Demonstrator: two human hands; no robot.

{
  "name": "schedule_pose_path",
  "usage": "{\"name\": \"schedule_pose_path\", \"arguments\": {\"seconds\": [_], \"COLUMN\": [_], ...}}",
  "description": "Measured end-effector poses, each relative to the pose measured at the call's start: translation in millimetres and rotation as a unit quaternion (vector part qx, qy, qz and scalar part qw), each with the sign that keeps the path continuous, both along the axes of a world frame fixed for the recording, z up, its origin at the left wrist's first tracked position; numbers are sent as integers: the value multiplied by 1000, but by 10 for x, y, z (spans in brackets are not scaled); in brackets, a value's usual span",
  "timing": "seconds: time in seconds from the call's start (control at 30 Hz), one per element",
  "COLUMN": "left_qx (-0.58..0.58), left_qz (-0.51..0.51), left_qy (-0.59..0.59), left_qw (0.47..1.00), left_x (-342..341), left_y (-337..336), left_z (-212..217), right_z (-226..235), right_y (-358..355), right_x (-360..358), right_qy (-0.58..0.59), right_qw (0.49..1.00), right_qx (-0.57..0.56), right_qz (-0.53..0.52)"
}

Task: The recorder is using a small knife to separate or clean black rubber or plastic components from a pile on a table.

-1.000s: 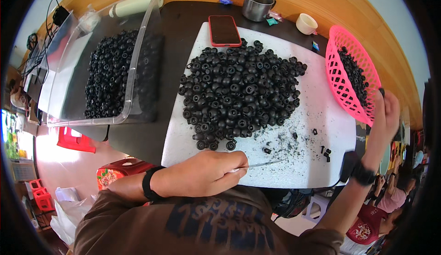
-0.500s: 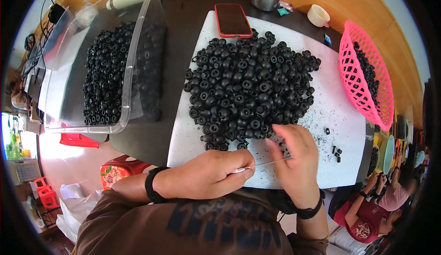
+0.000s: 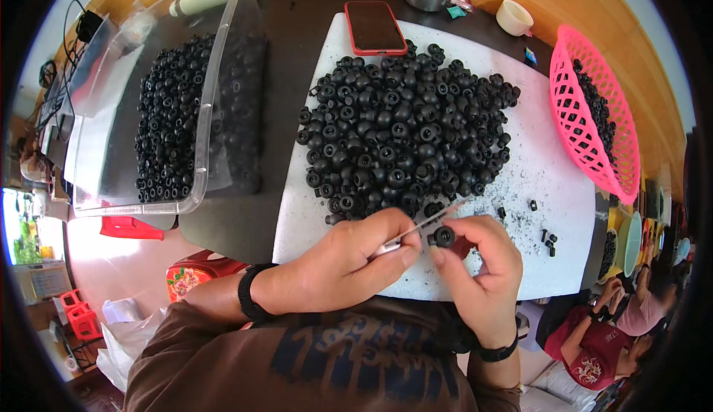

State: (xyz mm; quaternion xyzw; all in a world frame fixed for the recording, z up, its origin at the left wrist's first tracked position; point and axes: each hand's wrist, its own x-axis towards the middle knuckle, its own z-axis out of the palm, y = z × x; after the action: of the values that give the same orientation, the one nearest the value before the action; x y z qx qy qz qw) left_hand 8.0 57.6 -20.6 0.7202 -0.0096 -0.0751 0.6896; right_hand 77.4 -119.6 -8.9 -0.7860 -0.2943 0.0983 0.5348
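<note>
Left hand [image 3: 349, 263] grip pinching thin metal blade [image 3: 431, 223]; right hand [image 3: 479, 271] grip pinching black rubber grommet [image 3: 443, 236], near grommet pile [image 3: 405, 137] on white board [image 3: 549, 189].

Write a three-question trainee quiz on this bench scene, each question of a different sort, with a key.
1. True or false: the right hand pinches a small black rubber part between its fingertips.
2. What does the left hand hold? A) a thin metal blade B) a red phone C) a steel cup
3. Fill in: the big pile of black parts lies on a ____ board.

Key: 1 true; 2 A; 3 white.
</note>
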Motion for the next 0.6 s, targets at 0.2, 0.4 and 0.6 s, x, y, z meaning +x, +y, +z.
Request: {"name": "schedule_pose_path", "arguments": {"seconds": [0.2,0.4,0.6], "left_qx": [3,41,65], "left_qz": [-13,-52,-65], "left_qy": [-40,-63,-85], "left_qw": [999,996,992], "left_x": [59,74,53], "left_y": [-144,-202,-251], "left_z": [43,95,121], "right_z": [-74,-36,-61], "right_y": [-121,-174,-216], "right_x": [-224,-281,-347], "right_qy": [73,147,292], "right_qw": [993,978,902], "right_qx": [88,147,317], "right_qz": [-19,2,-31]}}
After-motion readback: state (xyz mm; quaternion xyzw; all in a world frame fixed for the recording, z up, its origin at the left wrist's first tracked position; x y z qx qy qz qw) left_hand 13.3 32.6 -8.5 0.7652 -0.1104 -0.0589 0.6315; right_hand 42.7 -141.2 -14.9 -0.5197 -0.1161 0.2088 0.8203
